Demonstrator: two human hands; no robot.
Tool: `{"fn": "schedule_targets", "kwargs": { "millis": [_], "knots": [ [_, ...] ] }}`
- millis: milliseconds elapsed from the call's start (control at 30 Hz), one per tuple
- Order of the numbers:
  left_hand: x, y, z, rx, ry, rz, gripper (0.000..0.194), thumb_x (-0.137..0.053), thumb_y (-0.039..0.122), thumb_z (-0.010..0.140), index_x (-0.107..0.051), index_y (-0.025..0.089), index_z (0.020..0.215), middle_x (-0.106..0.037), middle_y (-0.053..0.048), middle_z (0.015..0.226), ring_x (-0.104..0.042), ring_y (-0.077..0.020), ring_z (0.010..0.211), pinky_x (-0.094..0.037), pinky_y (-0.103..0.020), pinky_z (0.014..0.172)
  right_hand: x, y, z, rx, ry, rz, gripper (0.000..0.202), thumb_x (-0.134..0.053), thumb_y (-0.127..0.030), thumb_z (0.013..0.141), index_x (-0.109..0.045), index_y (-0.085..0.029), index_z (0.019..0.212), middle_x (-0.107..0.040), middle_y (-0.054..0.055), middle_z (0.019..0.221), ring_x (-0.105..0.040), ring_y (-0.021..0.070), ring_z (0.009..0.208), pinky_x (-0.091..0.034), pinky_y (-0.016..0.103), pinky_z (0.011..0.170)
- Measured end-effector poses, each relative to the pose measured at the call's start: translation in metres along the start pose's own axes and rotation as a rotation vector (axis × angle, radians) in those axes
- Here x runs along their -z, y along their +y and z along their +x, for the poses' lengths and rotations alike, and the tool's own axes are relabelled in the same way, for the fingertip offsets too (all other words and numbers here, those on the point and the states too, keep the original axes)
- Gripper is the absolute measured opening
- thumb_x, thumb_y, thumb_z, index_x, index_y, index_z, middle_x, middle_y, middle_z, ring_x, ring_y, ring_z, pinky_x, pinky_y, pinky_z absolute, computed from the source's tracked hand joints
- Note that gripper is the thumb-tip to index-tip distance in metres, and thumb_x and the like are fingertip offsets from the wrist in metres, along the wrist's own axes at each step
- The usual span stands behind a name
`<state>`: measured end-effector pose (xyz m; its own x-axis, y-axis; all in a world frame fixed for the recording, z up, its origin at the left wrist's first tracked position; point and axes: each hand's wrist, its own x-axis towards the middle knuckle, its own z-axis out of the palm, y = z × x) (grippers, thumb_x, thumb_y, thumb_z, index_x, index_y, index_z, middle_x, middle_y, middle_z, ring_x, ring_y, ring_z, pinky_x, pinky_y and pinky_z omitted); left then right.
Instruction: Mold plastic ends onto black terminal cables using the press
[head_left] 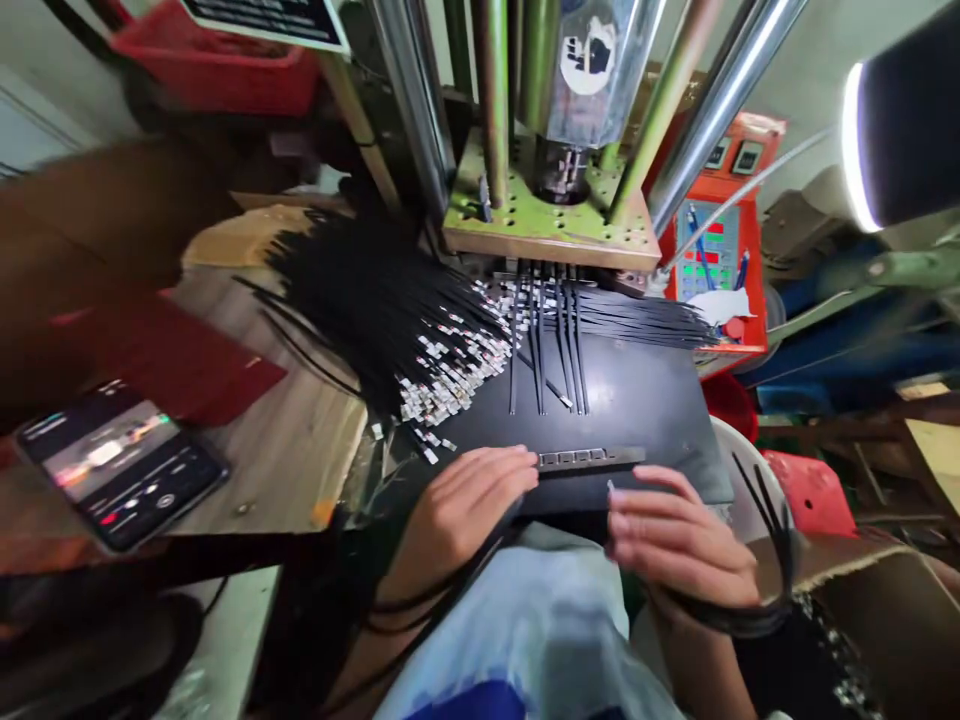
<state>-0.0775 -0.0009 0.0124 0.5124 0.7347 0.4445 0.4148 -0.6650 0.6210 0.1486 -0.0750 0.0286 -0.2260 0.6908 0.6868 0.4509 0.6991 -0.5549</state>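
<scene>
My left hand [469,505] is closed at the near edge of the black work surface, its fingers pressed together by the left end of a slotted metal strip [592,458]. Thin black cables [487,550] run from under its palm back along my forearm. My right hand [679,540], right of the strip, is closed around more black cables [780,570] that loop out behind the wrist. A small light-coloured cable tip [611,487] shows at its fingertips. Beyond the strip, several cables [577,370] lie side by side, reaching under the press plate [555,235].
At left is a large pile of black cables [360,290] with pale connectors [450,380]. A phone [120,465] lies on the wooden table [285,480]. An orange control box [720,240] and lamp [892,130] stand right; a cardboard box [877,610] is lower right.
</scene>
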Motion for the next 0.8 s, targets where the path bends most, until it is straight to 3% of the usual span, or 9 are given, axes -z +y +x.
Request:
{"fn": "schedule_targets", "kwargs": {
  "millis": [33, 100, 233, 367, 467, 567, 667, 800],
  "knots": [
    [-0.005, -0.001, 0.003, -0.029, 0.000, -0.034, 0.019, -0.050, 0.014, 0.095, -0.064, 0.024, 0.103, -0.073, -0.001, 0.109, -0.064, -0.0151, 0.112, -0.051, -0.034, 0.099, 0.000, 0.009, 0.003, -0.023, 0.020, -0.080, 0.022, -0.061, -0.012, 0.089, -0.071, -0.023, 0.105, -0.077, 0.004, 0.092, -0.073, 0.0223, 0.096, -0.051, 0.046, 0.098],
    [-0.018, -0.002, 0.011, -0.041, -0.015, -0.090, 0.017, -0.057, 0.009, 0.090, -0.064, 0.022, 0.099, -0.073, 0.000, 0.106, -0.065, -0.0149, 0.110, -0.052, -0.032, 0.097, -0.005, 0.025, 0.004, -0.142, 0.017, -0.169, 0.024, -0.066, -0.009, 0.085, -0.069, -0.023, 0.104, -0.076, 0.004, 0.099, -0.072, 0.0228, 0.097, -0.051, 0.045, 0.098],
    [-0.036, 0.002, 0.020, 0.046, 0.007, -0.067, 0.012, -0.059, 0.010, 0.089, -0.066, 0.020, 0.089, -0.074, -0.001, 0.098, -0.068, -0.0156, 0.097, -0.054, -0.032, 0.088, -0.025, 0.043, -0.003, -0.308, -0.050, -0.204, 0.006, -0.064, -0.018, 0.090, -0.067, -0.022, 0.093, -0.075, 0.003, 0.094, -0.071, 0.0206, 0.099, -0.053, 0.038, 0.091],
    [-0.042, 0.008, 0.020, 0.006, 0.023, 0.087, 0.014, -0.052, 0.009, 0.091, -0.064, 0.016, 0.090, -0.072, -0.006, 0.099, -0.068, -0.0184, 0.098, -0.056, -0.032, 0.087, -0.037, 0.044, -0.009, -0.401, 0.041, -0.268, 0.007, -0.061, -0.022, 0.092, -0.066, -0.022, 0.088, -0.074, 0.004, 0.097, -0.070, 0.0194, 0.098, -0.053, 0.035, 0.088],
    [-0.041, 0.008, 0.023, -0.066, -0.066, 0.177, 0.020, -0.044, 0.007, 0.092, -0.062, 0.014, 0.091, -0.071, -0.009, 0.099, -0.068, -0.0203, 0.096, -0.057, -0.033, 0.084, -0.041, 0.041, -0.010, -0.389, 0.070, -0.335, 0.008, -0.058, -0.020, 0.093, -0.066, -0.022, 0.091, -0.073, 0.004, 0.098, -0.069, 0.0188, 0.099, -0.052, 0.034, 0.088],
    [-0.037, 0.006, 0.028, -0.009, -0.136, 0.067, 0.019, -0.044, 0.008, 0.092, -0.061, 0.015, 0.088, -0.069, -0.006, 0.092, -0.068, -0.0174, 0.085, -0.057, -0.030, 0.077, -0.043, 0.038, -0.009, -0.342, 0.026, -0.420, 0.011, -0.056, -0.018, 0.093, -0.066, -0.022, 0.091, -0.073, 0.004, 0.096, -0.068, 0.0189, 0.098, -0.052, 0.035, 0.087],
    [-0.034, 0.004, 0.028, 0.012, -0.120, -0.102, 0.017, -0.047, 0.009, 0.093, -0.061, 0.017, 0.087, -0.068, -0.003, 0.091, -0.066, -0.0139, 0.084, -0.055, -0.025, 0.079, -0.038, 0.037, -0.006, -0.300, -0.006, -0.457, 0.013, -0.054, -0.018, 0.095, -0.067, -0.021, 0.094, -0.073, 0.004, 0.093, -0.068, 0.0195, 0.097, -0.052, 0.036, 0.086],
    [-0.036, 0.006, 0.023, -0.032, -0.094, 0.031, 0.018, -0.044, 0.008, 0.094, -0.060, 0.016, 0.089, -0.068, -0.005, 0.094, -0.067, -0.0156, 0.087, -0.055, -0.028, 0.083, -0.020, 0.044, -0.007, -0.316, -0.111, -0.247, 0.015, -0.055, -0.020, 0.096, -0.067, -0.023, 0.103, -0.074, 0.005, 0.099, -0.068, 0.0207, 0.104, -0.054, 0.035, 0.087]
  ]
}}
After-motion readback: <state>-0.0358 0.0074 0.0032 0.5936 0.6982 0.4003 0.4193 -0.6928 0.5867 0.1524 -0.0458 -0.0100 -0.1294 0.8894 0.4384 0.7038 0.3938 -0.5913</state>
